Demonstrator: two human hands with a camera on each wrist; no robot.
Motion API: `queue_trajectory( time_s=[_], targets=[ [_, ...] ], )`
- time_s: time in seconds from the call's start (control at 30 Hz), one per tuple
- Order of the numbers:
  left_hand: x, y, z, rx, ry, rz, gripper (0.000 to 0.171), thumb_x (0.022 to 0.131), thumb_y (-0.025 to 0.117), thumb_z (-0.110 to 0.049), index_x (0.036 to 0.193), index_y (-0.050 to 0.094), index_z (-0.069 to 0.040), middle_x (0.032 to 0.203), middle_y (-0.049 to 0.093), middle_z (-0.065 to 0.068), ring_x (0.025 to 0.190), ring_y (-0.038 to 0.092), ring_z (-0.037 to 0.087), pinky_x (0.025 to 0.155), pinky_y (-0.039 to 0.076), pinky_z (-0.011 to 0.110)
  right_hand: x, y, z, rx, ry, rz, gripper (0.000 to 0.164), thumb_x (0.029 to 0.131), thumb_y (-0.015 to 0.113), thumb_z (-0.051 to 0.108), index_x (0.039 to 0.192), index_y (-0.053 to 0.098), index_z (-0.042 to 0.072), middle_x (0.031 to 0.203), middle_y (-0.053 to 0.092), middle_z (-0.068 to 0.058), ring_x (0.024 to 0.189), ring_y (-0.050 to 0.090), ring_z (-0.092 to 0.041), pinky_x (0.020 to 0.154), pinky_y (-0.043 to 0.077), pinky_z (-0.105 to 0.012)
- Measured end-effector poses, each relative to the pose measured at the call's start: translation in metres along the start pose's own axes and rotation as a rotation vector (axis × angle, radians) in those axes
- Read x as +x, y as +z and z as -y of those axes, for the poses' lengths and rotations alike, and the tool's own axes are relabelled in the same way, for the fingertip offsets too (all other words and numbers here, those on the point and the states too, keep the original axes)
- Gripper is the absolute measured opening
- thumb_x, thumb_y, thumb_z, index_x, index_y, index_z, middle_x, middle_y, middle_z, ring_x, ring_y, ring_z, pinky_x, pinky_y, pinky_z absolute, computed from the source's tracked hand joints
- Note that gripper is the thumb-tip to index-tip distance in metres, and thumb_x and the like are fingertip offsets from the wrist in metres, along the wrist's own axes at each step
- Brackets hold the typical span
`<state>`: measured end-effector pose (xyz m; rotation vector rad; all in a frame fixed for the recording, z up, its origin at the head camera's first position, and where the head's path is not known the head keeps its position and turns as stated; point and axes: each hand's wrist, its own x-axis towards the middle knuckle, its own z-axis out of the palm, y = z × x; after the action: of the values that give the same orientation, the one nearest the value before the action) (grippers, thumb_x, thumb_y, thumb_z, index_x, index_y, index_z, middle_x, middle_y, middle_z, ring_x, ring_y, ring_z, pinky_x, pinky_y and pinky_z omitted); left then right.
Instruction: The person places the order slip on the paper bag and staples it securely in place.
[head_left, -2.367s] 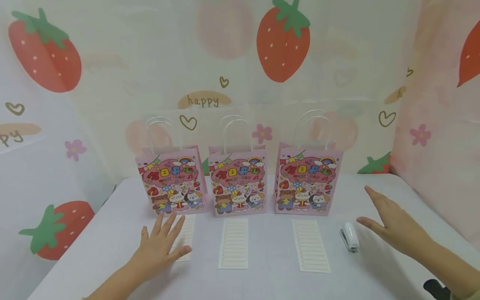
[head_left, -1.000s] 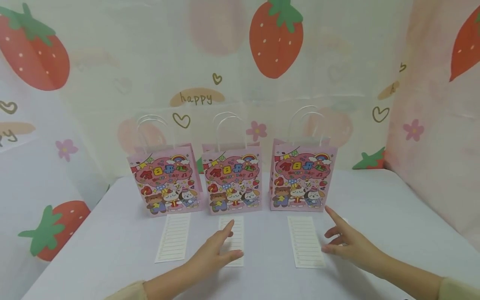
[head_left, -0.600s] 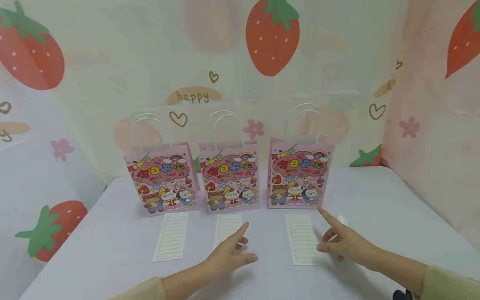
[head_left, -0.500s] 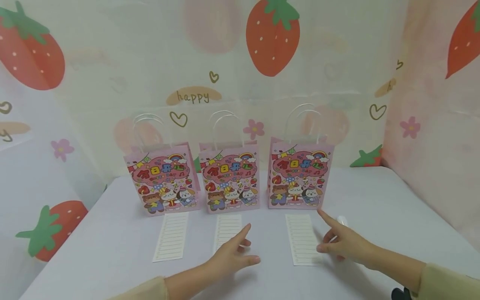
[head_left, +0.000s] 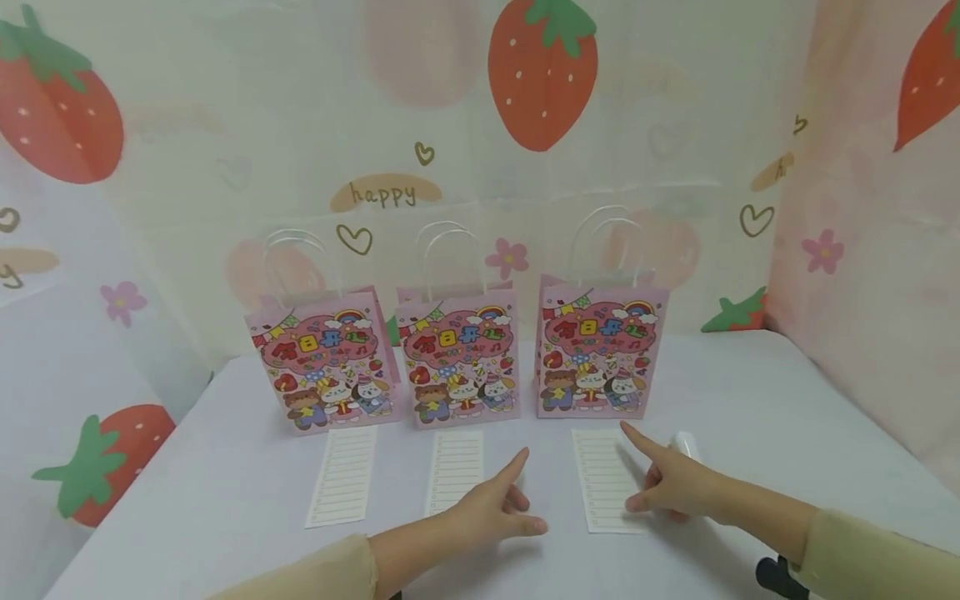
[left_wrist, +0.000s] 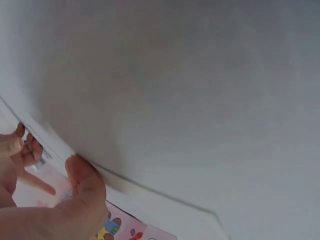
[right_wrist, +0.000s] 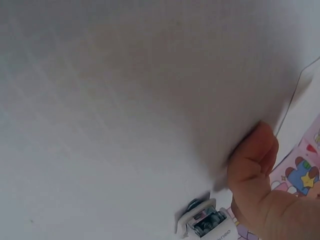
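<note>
Three lined paper cards lie in a row on the white table: a left card (head_left: pixel 341 477), a middle card (head_left: pixel 456 471) and a right card (head_left: pixel 600 479). My left hand (head_left: pixel 480 517) is low over the table, overlapping the middle card's lower right part, its index finger extended and the others loosely bent. My right hand (head_left: pixel 682 483) is at the right card's right edge, index finger pointing across it. In the right wrist view the thumb (right_wrist: pixel 257 150) is close to that edge. Both hands appear to hold nothing. A white stapler (right_wrist: pixel 212 222) is partly hidden behind my right hand.
Behind the cards stand three pink cartoon paper bags with pale handles: left (head_left: pixel 322 358), middle (head_left: pixel 459 358) and right (head_left: pixel 600 350). A strawberry-print cloth (head_left: pixel 300 100) hangs behind and at the sides. A dark object (head_left: pixel 780 575) shows below my right sleeve.
My left hand has moved right, from the left card past the middle one. My right hand has moved left, from beyond the stapler to the right card's edge. The view has shifted slightly.
</note>
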<state>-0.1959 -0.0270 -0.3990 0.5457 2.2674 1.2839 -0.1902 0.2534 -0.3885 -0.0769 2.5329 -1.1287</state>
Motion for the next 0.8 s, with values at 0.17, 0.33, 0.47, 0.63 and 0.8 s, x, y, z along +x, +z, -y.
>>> queue_trajectory(
  time_s=[0.17,0.33,0.47,0.63,0.8],
  targets=[
    [0.016,-0.002,-0.010,0.215,-0.051,0.085,0.095,0.085,0.076,-0.028,0.156,0.016,-0.010,0.089,0.055,0.004,0.076,0.050,0.017,0.068,0.043,0.029,0.004,0.000,0.003,-0.060,-0.003,0.001,0.108,0.074,0.084,0.018,0.155,0.013,0.009,0.075,0.054,-0.008,0.055,0.044,-0.015,0.051,0.039,-0.025],
    [0.035,0.006,-0.016,0.540,-0.087,0.128,0.097,0.085,0.069,-0.052,0.157,0.014,-0.018,0.127,0.059,0.017,0.115,0.057,0.029,0.094,0.047,0.041,0.008,-0.001,0.004,-0.100,0.004,0.001,0.107,0.074,0.084,0.018,0.155,0.015,0.008,0.075,0.054,-0.009,0.057,0.045,-0.016,0.053,0.039,-0.027],
    [0.047,0.011,-0.019,0.647,-0.130,0.148,0.098,0.083,0.064,-0.062,0.157,0.013,-0.024,0.138,0.052,0.018,0.099,0.065,0.030,0.081,0.053,0.040,0.010,-0.003,0.002,-0.109,0.021,0.016,0.107,0.074,0.084,0.023,0.155,0.016,0.008,0.079,0.052,-0.009,0.060,0.045,-0.018,0.054,0.040,-0.027],
    [0.057,0.014,-0.026,0.594,-0.216,0.157,0.097,0.082,0.066,-0.062,0.157,0.013,-0.030,0.134,0.054,0.017,0.060,0.055,0.022,0.050,0.050,0.034,0.014,-0.005,0.000,-0.136,0.063,0.027,0.106,0.074,0.083,0.030,0.155,0.018,0.009,0.082,0.052,-0.009,0.058,0.045,-0.017,0.051,0.041,-0.026],
    [0.063,0.021,-0.036,0.690,-0.227,0.124,0.096,0.080,0.064,-0.066,0.156,0.020,-0.026,0.136,0.054,0.015,0.078,0.060,0.024,0.065,0.053,0.036,0.017,-0.006,0.001,-0.175,0.067,0.045,0.104,0.075,0.083,0.031,0.155,0.019,0.008,0.083,0.053,-0.009,0.055,0.047,-0.017,0.047,0.043,-0.025]
  ],
)
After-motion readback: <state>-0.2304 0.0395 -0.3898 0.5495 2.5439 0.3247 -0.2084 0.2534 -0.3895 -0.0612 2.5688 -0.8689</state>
